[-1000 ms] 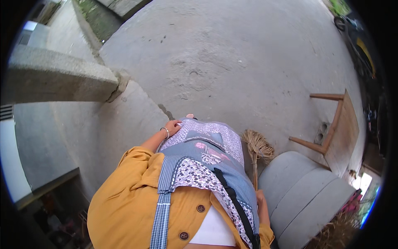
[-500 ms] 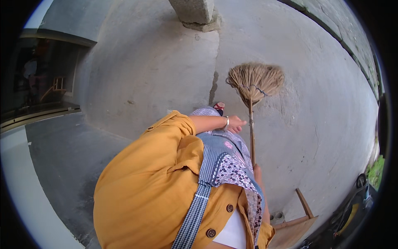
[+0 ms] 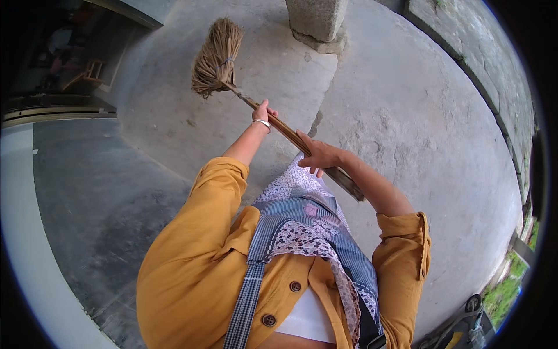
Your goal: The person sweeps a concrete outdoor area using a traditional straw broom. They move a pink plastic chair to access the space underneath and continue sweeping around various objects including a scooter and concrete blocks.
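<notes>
Concrete floor [image 3: 442, 174], broom handle [image 3: 283, 128] in left fingers [image 3: 272, 111], beneath right fingers [image 3: 306, 140]

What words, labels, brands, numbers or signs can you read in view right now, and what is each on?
None can be read.
Broom: no lettering visible.
Patterned apron: prints and checks, no readable text.
Concrete pillar: no markings I can make out.
Dark wheeled vehicle, lower right: too small and blurred to tell.

Soft daylight evenly lights the concrete floor [image 3: 418, 134] (the doorway [image 3: 87, 35] is dim), fisheye curvature bending outer edges.
</notes>
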Demonstrator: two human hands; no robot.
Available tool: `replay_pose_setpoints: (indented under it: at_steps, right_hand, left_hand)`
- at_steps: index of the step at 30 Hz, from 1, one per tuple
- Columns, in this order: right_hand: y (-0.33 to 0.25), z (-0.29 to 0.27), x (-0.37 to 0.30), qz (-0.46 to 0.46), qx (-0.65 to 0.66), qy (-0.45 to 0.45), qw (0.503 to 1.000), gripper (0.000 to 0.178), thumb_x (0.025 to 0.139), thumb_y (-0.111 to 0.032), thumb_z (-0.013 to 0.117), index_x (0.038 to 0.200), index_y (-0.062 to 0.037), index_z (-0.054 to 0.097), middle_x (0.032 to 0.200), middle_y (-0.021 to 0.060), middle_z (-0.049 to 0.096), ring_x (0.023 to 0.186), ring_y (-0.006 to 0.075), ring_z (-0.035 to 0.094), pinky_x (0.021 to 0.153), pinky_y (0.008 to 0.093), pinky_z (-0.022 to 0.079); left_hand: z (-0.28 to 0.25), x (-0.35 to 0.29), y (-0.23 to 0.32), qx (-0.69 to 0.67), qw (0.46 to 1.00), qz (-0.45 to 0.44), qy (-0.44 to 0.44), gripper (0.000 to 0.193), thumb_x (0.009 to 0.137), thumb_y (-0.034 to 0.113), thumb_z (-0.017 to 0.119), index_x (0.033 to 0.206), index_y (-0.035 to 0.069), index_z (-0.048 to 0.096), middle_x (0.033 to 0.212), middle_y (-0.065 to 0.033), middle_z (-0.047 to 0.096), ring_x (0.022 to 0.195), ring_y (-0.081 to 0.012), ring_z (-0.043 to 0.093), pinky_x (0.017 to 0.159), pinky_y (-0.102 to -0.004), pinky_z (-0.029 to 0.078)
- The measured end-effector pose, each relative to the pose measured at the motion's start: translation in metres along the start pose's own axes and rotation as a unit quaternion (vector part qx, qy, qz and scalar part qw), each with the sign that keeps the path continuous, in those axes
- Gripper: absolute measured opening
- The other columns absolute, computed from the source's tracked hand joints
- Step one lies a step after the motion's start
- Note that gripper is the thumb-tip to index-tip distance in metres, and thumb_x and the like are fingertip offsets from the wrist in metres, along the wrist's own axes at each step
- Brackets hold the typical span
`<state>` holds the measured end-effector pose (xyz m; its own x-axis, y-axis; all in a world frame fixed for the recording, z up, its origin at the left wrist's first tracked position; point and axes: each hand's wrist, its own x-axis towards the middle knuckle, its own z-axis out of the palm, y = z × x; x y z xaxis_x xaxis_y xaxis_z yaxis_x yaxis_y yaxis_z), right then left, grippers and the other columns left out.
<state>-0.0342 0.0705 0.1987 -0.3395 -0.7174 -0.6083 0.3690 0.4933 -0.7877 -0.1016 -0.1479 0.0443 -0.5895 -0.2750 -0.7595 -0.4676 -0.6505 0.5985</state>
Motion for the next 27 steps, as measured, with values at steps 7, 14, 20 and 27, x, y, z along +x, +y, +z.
replay_pose_setpoints:
  at_steps: [7, 14, 20, 27]
  right_hand:
    - [0.013, 0.006, 0.052, 0.108, 0.08, -0.019, 0.991, 0.029, 0.069, -0.005, 0.047, 0.096, 0.0039, 0.04, 0.074, 0.0134, 0.05, 0.055, 0.0197, 0.058, 0.045, 0.0302, 0.052]
    - [0.065, 0.021, -0.042, 0.047, 0.241, 0.03, 0.969, 0.059, 0.065, 0.001, 0.048, 0.121, -0.005, 0.031, 0.061, 0.0085, 0.047, 0.047, 0.015, 0.051, 0.042, 0.0268, 0.048]
    - [0.069, 0.047, -0.107, 0.053, 0.26, 0.18, 0.947, 0.047, 0.066, -0.001, 0.046, 0.113, -0.0018, 0.037, 0.058, 0.0075, 0.048, 0.045, 0.0141, 0.049, 0.041, 0.0296, 0.044]
    - [0.034, 0.053, -0.131, 0.148, -0.082, 0.387, 0.906, 0.031, 0.062, 0.0, 0.042, 0.092, 0.0051, 0.04, 0.074, 0.0278, 0.052, 0.074, 0.0419, 0.051, 0.065, 0.0437, 0.041]
  left_hand:
    - [-0.051, 0.008, -0.058, 0.031, 0.995, -0.077, 0.054, 0.02, 0.079, 0.015, 0.049, 0.078, 0.001, 0.035, 0.056, -0.0064, 0.038, 0.047, -0.0174, 0.043, 0.05, -0.0339, 0.051]
    - [-0.005, -0.041, -0.14, 0.168, 0.979, -0.085, 0.083, 0.017, 0.08, 0.012, 0.04, 0.083, -0.001, 0.03, 0.053, -0.0117, 0.043, 0.037, -0.0203, 0.043, 0.036, -0.0322, 0.041]
    - [0.055, -0.077, -0.185, 0.331, 0.927, -0.166, -0.052, 0.014, 0.079, 0.011, 0.038, 0.08, -0.001, 0.03, 0.053, -0.0133, 0.045, 0.041, -0.0212, 0.046, 0.037, -0.0326, 0.041]
    - [0.115, -0.144, -0.187, 0.026, 0.9, -0.36, -0.245, 0.021, 0.078, 0.016, 0.046, 0.061, 0.008, 0.035, 0.053, -0.0003, 0.035, 0.042, -0.0104, 0.036, 0.041, -0.0222, 0.037]
